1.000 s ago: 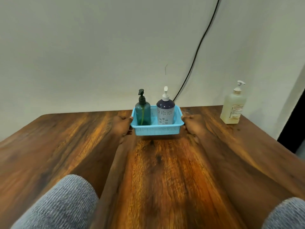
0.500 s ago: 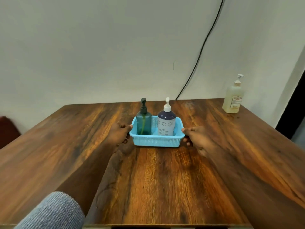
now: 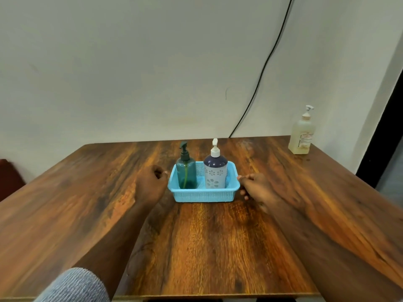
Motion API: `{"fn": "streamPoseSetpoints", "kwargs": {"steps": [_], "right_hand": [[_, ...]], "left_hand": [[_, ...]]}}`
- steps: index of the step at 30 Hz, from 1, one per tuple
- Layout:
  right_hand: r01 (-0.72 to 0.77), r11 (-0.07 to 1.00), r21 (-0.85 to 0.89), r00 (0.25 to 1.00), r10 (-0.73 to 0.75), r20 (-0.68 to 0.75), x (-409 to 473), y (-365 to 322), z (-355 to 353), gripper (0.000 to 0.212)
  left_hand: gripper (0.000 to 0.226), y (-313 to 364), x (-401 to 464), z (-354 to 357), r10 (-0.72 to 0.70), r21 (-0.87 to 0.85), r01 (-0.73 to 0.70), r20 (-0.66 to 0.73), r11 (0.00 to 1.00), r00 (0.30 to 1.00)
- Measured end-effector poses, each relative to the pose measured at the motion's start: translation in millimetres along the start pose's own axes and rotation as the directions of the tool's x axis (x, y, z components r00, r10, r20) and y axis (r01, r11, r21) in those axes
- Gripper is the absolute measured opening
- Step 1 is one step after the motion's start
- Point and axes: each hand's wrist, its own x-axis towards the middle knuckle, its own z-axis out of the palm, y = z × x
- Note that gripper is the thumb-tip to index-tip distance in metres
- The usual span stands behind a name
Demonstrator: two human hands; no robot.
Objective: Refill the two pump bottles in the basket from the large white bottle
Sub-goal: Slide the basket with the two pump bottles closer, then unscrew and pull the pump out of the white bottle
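I see the blue basket [image 3: 204, 194] sitting just above the middle of the frame on the wooden table [image 3: 87, 203], with the two pump bottles standing upright inside it: the teal bottle [image 3: 186, 174] on the left, the navy-and-white bottle [image 3: 215, 171] on the right, close together. My left hand [image 3: 152, 184] is just beside the basket's left end, fingers curled in a loose fist; a fingertip seems to reach the rim, but I cannot tell whether it grasps anything. My right hand [image 3: 256, 188] lies against the right end, thumb at the rim and fingers curled beneath it, so it looks to be holding the edge lightly.

The large white bottle [image 3: 302, 137] stands at the right edge of the frame, at the far corner of the table near the wall, well apart from the basket and from both hands.

My judgement on handling: the basket is thin perforated plastic, light and a bit flexible, so I would take it by both short ends under the rim. The pump bottles are tall and narrow and could tip; I would grip each around the body, not by the pump head. The large bottle looks mostly full, hence heavy, with smooth sides that may be slippery; I would wrap a hand around its body and steady the base when pouring.
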Motion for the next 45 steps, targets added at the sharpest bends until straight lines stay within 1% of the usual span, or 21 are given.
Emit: {"fn": "streamPoseSetpoints", "kwargs": {"steps": [1,2,5,7,9,11,13,17,19,21,22,25,27,31,33,36,39,43,45], "right_hand": [[0.022,1.000,-0.022,0.999,-0.022,-0.032,1.5,-0.1,-0.9,0.025],[0.049,0.998,-0.043,0.997,-0.051,-0.065,2.6,-0.6,-2.0,0.024],[0.132,0.988,-0.084,0.979,-0.143,-0.143,5.9,-4.0,-7.1,0.017],[0.180,0.976,-0.124,0.966,-0.199,-0.166,8.0,-8.4,-13.2,0.013],[0.201,0.967,-0.156,0.958,-0.227,-0.176,11.4,-11.4,-19.9,0.011],[0.201,0.967,-0.154,0.953,-0.230,-0.197,14.8,-11.8,-29.5,0.012],[0.211,0.966,-0.146,0.943,-0.241,-0.230,18.5,-10.6,-43.2,0.015],[0.207,0.964,-0.167,0.930,-0.247,-0.272,28.6,-5.2,-84.0,0.013],[0.195,0.966,-0.169,0.922,-0.239,-0.305,35.2,-2.6,-105.1,0.012],[0.179,0.971,-0.158,0.910,-0.224,-0.348,45.3,1.2,-126.1,0.011],[0.164,0.974,-0.159,0.907,-0.212,-0.363,51.6,3.2,-136.6,0.011],[0.147,0.977,-0.152,0.899,-0.196,-0.391,73.2,9.5,-162.6,0.010],[0.146,0.973,-0.179,0.885,-0.210,-0.416,87.3,11.9,-176.8,0.003],[0.124,0.968,-0.220,0.874,-0.211,-0.437,119.4,12.9,-195.0,0.023],[0.119,0.960,-0.253,0.868,-0.224,-0.443,139.9,15.0,-202.2,0.032],[0.095,0.946,-0.311,0.861,-0.235,-0.452,173.4,17.6,-212.0,0.042],[0.061,0.935,-0.348,0.852,-0.231,-0.470,201.4,16.1,-217.6,0.058],[0.054,0.922,-0.382,0.849,-0.244,-0.469,230.9,9.7,-216.6,0.079],[0.054,0.914,-0.403,0.848,-0.255,-0.464,245.4,9.6,-213.1,0.086]], "left_hand": [[0.004,4.1,-1.6,-0.4,0.045,0.010,-0.045,-0.049,0.999,0.998],[0.005,9.5,-3.3,0.1,0.091,0.009,-0.091,-0.067,0.996,0.994],[0.007,32.6,-11.5,8.3,0.248,-0.004,-0.248,-0.035,0.969,0.968],[0.008,53.1,-16.0,21.2,0.329,-0.019,-0.329,0.008,0.944,0.944],[0.011,76.6,-19.1,37.2,0.385,-0.036,-0.383,0.052,0.923,0.922],[0.012,102.0,-21.4,57.0,0.417,-0.088,-0.409,0.122,0.908,0.900],[0.013,126.2,-22.5,78.5,0.470,-0.135,-0.452,0.188,0.882,0.862],[0.016,171.5,-19.1,126.3,0.565,-0.217,-0.525,0.213,0.823,0.797],[0.016,189.8,-14.3,147.7,0.582,-0.232,-0.536,0.243,0.812,0.776],[0.014,204.2,-7.5,168.3,0.588,-0.242,-0.538,0.256,0.808,0.767],[0.014,210.2,-3.9,177.8,0.575,-0.246,-0.522,0.260,0.817,0.776],[0.021,222.6,7.3,204.2,0.507,-0.298,-0.427,0.293,0.854,0.810],[0.023,229.8,16.4,221.5,0.458,-0.325,-0.360,0.310,0.874,0.833],[0.037,242.4,33.5,247.5,0.423,-0.342,-0.316,0.307,0.885,0.852],[0.033,246.3,44.3,260.6,0.392,-0.334,-0.285,0.316,0.899,0.864],[0.019,252.1,59.2,281.2,0.361,-0.315,-0.259,0.325,0.913,0.874],[0.010,255.4,68.3,297.7,0.347,-0.315,-0.244,0.334,0.917,0.876],[0.010,253.4,76.2,315.7,0.338,-0.323,-0.228,0.343,0.918,0.876],[0.015,250.2,78.3,321.5,0.335,-0.333,-0.216,0.358,0.918,0.871]]}}
